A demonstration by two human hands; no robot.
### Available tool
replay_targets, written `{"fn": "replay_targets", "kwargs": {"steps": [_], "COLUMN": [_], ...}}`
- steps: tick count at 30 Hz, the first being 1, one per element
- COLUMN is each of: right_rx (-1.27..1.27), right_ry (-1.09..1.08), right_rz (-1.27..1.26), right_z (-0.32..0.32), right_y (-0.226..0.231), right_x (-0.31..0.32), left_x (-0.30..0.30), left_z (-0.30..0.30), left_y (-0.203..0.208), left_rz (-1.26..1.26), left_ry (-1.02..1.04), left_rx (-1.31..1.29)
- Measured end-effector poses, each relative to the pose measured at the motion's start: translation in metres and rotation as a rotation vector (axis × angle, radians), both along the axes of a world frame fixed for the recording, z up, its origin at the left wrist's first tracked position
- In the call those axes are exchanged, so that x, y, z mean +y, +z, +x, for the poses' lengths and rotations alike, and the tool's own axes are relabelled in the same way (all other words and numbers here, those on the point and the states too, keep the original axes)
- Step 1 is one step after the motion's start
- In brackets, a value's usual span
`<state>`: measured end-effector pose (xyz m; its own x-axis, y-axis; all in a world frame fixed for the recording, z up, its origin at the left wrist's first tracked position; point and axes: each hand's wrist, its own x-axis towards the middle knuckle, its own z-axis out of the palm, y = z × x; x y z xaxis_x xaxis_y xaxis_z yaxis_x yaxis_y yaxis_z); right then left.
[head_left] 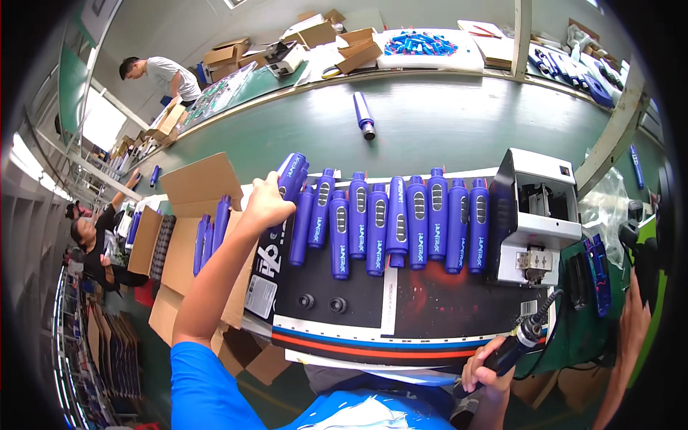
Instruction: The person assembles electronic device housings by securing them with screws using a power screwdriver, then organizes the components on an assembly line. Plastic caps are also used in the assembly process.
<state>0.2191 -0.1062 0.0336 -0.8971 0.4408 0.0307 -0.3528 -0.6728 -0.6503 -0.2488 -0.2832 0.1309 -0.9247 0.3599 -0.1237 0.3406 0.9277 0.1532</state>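
Note:
My left hand (269, 204) reaches over the left end of the work mat. Its fingers are closed round a purple tube-shaped housing (292, 170), tilted at the end of a row. Similar purple housings (376, 229) lie side by side on the mat, several showing a grey oval button panel. At the mat's front right edge, my right hand (491, 369) is wrapped round a black corded electric screwdriver (512, 350). The cable leaves its upper end. Two small black rings (337, 305) rest on the mat, nearer to me than the row.
A boxy white-and-black machine (537, 228) stands right of the row. An open cardboard box (201, 175) holds purple housings at left. One housing (363, 115) lies on the green conveyor (444, 115). Other people work at left; another person's arm (631, 322) shows at far right.

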Motion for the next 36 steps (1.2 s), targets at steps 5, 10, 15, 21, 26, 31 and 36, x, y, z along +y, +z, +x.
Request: {"fn": "replay_targets", "kwargs": {"steps": [5,10,15,21,26,31,36], "right_rx": [0.0,0.038,0.047,0.043,0.028,0.008,0.021], "right_ry": [0.02,0.019,-0.027,-0.032,-0.027,-0.044,-0.083], "right_rz": [0.035,0.11,0.146,0.185,0.139,0.151,-0.005], "right_z": [-0.001,0.003,0.0,0.001,-0.002,0.006,-0.004], "right_y": [0.004,0.0,0.003,0.004,0.003,-0.004,0.007], "right_x": [-0.001,-0.003,-0.003,-0.005,-0.007,-0.004,-0.002], "left_x": [0.004,-0.001,0.001,-0.005,-0.022,-0.067,-0.088], "left_z": [-0.011,-0.048,-0.049,-0.042,0.016,0.116,0.207], "left_y": [0.013,-0.009,0.007,0.025,0.082,0.106,0.02], "left_rz": [-0.001,0.104,-0.188,0.341,0.851,1.249,1.561], "left_ry": [0.034,-0.032,-0.043,0.015,-0.081,-0.163,-0.418], "left_rx": [-0.168,-0.075,-0.069,0.196,0.055,-0.641,-0.743]}}
